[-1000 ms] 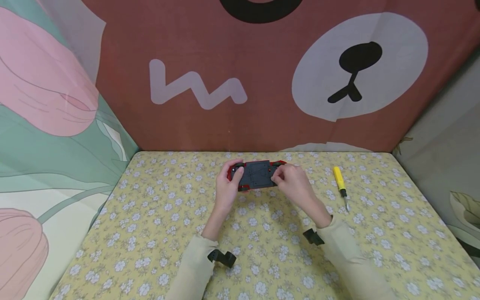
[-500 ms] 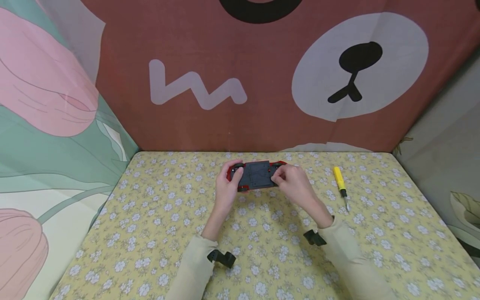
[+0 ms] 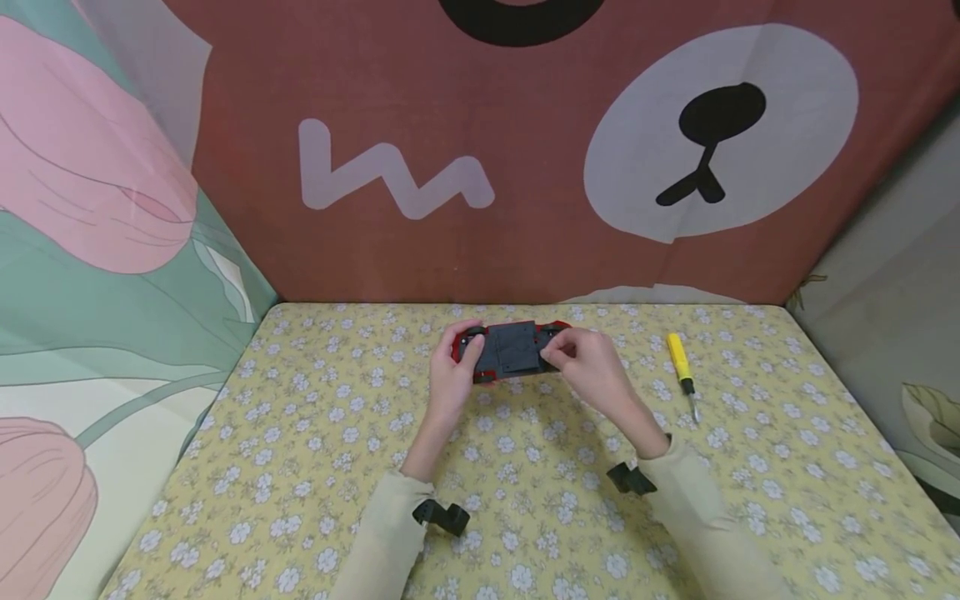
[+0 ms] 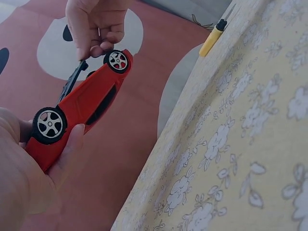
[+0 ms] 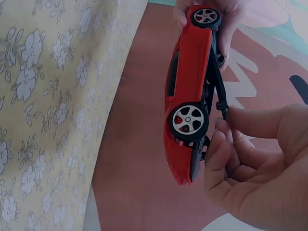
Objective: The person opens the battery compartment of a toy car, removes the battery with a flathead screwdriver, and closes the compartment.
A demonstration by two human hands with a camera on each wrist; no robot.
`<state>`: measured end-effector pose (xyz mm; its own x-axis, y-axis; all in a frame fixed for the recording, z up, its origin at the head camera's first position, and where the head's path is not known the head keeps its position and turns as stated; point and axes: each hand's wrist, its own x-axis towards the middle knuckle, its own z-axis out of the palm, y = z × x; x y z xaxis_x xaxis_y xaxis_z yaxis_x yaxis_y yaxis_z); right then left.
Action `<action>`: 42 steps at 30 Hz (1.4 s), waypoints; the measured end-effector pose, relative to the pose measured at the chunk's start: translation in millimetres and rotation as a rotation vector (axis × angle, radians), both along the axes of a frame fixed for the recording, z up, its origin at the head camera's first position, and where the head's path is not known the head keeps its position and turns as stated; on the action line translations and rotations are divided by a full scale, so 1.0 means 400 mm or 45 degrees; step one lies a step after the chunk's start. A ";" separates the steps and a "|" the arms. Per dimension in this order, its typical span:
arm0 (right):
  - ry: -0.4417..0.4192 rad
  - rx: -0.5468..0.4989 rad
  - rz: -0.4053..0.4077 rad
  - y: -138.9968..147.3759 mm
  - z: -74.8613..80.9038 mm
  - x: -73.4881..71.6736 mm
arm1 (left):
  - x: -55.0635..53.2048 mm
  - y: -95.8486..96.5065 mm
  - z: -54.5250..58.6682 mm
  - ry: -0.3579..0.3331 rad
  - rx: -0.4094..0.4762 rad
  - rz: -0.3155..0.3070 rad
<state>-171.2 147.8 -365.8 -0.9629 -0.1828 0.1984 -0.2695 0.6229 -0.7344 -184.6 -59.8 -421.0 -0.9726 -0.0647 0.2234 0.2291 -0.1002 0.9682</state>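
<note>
A red toy car (image 4: 82, 103) is held above the table, its dark underside facing me in the head view. My left hand (image 3: 448, 371) grips one end, with the thumb over the underside. At the other end, my right hand (image 3: 596, 371) pinches the edge of the car's black bottom cover (image 3: 516, 348) between thumb and finger. Both wrist views show this cover (image 5: 218, 82) tilted away from the red body (image 5: 192, 72), with a gap at the pinched end. What lies inside the gap is mostly hidden.
To the right on the flower-patterned table (image 3: 300, 467) lies a screwdriver (image 3: 679, 360) with a yellow handle, its tip pointing toward the front. A brown cloth (image 3: 375, 258) with a cartoon bear hangs behind the table. Patterned cloths hang at both sides.
The car and my left hand have shifted very slightly left. My right hand keeps its pinch on the cover, with its wrist moved a little to the right.
</note>
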 end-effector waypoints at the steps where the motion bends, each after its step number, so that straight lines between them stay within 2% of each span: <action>1: 0.000 -0.009 -0.008 -0.001 0.000 0.001 | 0.000 -0.001 0.000 0.000 0.000 -0.001; 9: 0.040 -0.057 0.007 -0.005 0.003 0.002 | 0.000 -0.005 -0.003 -0.028 0.023 -0.011; 17: 0.005 -0.114 0.079 -0.003 0.002 -0.002 | 0.000 -0.005 -0.007 -0.009 0.004 0.004; 24: -0.062 -0.286 0.129 -0.005 0.004 -0.001 | 0.000 -0.005 -0.006 -0.026 0.008 0.001; 29: -0.143 -0.447 0.144 -0.008 0.011 -0.007 | 0.001 -0.002 -0.002 -0.032 -0.013 0.005; 32: -0.175 -0.496 0.180 -0.009 0.014 -0.012 | 0.002 0.001 0.000 -0.027 -0.041 0.004; 37: -0.194 -0.509 0.204 -0.010 0.016 -0.016 | 0.005 0.006 0.001 -0.015 -0.057 -0.007; 42: -0.180 -0.442 0.188 -0.016 0.014 -0.019 | 0.008 0.010 0.001 -0.012 -0.061 -0.028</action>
<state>-178.8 141.5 -360.3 -0.9536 -0.2664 0.1403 -0.2189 0.2936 -0.9305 -181.2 -56.0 -420.4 -0.9758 -0.0332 0.2162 0.2179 -0.0588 0.9742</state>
